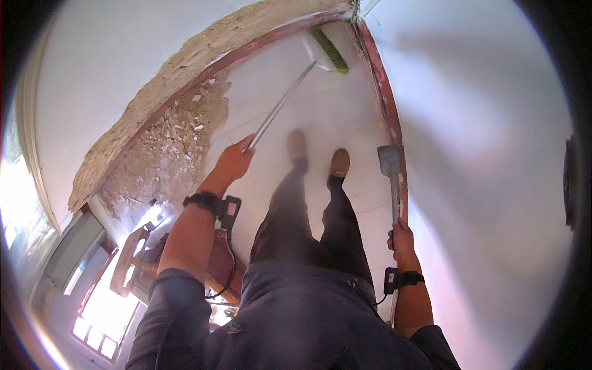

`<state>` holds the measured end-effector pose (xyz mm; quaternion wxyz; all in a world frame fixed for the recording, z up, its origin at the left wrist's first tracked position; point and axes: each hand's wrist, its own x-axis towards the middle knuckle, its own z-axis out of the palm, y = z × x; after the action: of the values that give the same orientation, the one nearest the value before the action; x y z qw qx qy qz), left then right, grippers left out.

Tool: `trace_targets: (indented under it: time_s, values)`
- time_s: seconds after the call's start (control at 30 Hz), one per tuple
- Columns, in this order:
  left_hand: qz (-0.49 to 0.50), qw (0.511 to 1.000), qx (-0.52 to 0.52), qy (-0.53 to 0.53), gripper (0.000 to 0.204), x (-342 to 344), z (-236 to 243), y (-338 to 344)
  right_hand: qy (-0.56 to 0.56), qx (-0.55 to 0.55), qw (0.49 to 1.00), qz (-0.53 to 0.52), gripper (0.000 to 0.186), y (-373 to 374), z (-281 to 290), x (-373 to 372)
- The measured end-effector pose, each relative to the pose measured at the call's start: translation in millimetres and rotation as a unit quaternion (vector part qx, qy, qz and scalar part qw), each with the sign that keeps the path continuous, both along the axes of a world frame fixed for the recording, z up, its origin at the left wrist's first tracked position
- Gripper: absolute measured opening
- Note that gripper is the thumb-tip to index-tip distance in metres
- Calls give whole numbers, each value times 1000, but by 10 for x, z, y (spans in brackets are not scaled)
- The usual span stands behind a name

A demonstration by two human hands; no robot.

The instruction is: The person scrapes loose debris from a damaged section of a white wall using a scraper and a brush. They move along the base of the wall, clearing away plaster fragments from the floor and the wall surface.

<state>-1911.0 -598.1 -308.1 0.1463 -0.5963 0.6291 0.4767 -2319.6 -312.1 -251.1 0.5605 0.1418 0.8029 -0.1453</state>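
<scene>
At the far left, a heap of rubble [172, 132] is seen along the foot of the left wall [111, 55], where the plaster is broken away and a rough band is laid bare. The debris is gathered on that side of the tiled floor [333, 111]; some pale chips are scattered at its edge.

The left hand [235, 159] is closed round the near end of a broom handle [280, 105], which is slanted away to the far right. At its far end the broom head [327, 50], white with green bristles, is set on the floor in the far corner, close to the red skirting [385, 92]. A dark band with a small device is worn on the left wrist.

By judgement, the sweeping is well on: the middle and right of the floor are seen bare, while the heap at the left is not yet lifted, and the far corner is being reached by the bristles.

Between the arms, two legs in dark trousers and brown shoes are seen, blurred.

To the right, the right hand [402, 237] is clamped on the handle of a dustpan [388, 161], whose grey blade is held low beside the right wall's skirting. No debris can be made out in it; no other container is shown.
</scene>
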Motion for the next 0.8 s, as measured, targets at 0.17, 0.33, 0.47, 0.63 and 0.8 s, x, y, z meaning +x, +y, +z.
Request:
trace_targets:
  time_s: [0.17, 0.33, 0.47, 0.63, 0.8]
  values:
    - [288, 937, 159, -115, 45, 421, 506, 478, 7, -2, 1000, -30, 31, 39, 16, 56]
    - [136, 983, 7, -122, 48, 853, 852, 1200, -22, -17, 1000, -9, 35, -16, -30, 131]
    - [116, 989, 76, -57, 49, 322, 1041, 974, -19, 0, 1000, -16, 34, -39, 1, 95]
    - [85, 993, 67, -38, 48, 294, 234, 535, -3, -6, 1000, 7, 35, -59, -27, 113]
    - [228, 964, 116, -71, 47, 734, 291, 570, 14, 0, 1000, -4, 38, 29, -18, 35]
